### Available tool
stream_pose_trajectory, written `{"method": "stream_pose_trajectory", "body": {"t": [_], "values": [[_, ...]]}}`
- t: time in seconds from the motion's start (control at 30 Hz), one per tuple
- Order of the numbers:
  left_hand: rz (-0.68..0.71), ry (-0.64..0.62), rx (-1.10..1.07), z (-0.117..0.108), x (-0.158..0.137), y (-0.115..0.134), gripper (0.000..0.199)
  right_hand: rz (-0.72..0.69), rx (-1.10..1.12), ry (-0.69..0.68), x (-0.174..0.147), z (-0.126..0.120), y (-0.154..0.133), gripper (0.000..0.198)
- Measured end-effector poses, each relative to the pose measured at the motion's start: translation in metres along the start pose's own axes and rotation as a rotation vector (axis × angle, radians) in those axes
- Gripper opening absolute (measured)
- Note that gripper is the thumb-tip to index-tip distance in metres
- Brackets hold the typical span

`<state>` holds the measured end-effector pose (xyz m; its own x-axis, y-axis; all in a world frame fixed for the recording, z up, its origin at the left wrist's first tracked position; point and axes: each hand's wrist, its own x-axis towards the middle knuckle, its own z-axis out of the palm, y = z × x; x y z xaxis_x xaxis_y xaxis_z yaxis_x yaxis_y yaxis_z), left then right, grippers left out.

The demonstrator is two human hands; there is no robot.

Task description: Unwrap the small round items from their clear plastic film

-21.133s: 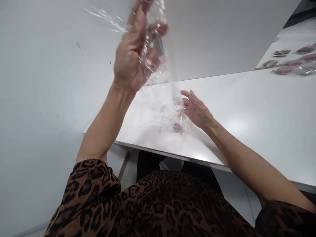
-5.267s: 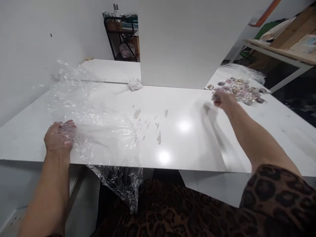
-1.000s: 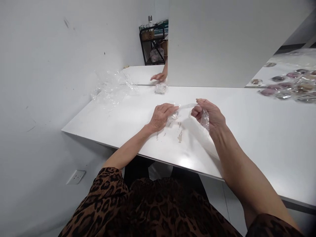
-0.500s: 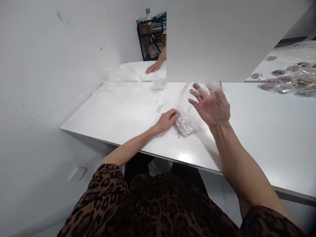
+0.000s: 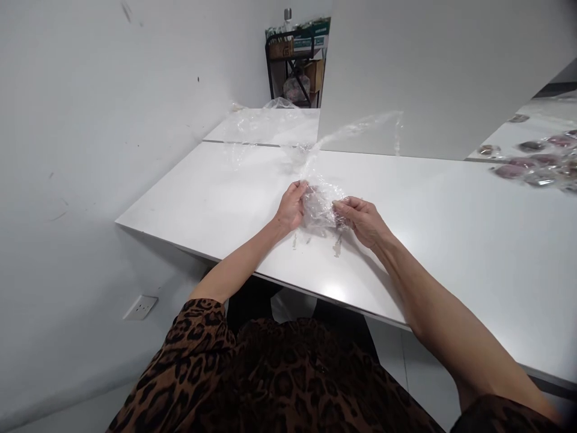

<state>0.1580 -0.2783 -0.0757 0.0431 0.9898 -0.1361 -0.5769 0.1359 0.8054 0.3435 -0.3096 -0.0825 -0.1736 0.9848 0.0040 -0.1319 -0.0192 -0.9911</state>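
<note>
A person's left hand (image 5: 292, 205) and right hand (image 5: 360, 221) pinch opposite sides of crinkled clear plastic film (image 5: 321, 205), bunched between them over a white counter (image 5: 451, 240) and trailing upward beyond both.

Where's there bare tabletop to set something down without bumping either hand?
Bare table shows in two patches: one between the right hand, the upright panel and the wrapped pieces; another between the left hand and the left wall. It's crowded where both hands hold clear film, and back left, where crumpled film lies.
</note>
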Motion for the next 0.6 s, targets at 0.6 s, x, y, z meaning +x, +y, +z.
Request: {"method": "stream_pose_trajectory", "body": {"t": [0.6], "values": [[0.25,-0.29,0.514,-0.007,-0.007,-0.013,0.032,-0.359,0.142,0.386,0.006,-0.005,-0.003,0.048]]}}
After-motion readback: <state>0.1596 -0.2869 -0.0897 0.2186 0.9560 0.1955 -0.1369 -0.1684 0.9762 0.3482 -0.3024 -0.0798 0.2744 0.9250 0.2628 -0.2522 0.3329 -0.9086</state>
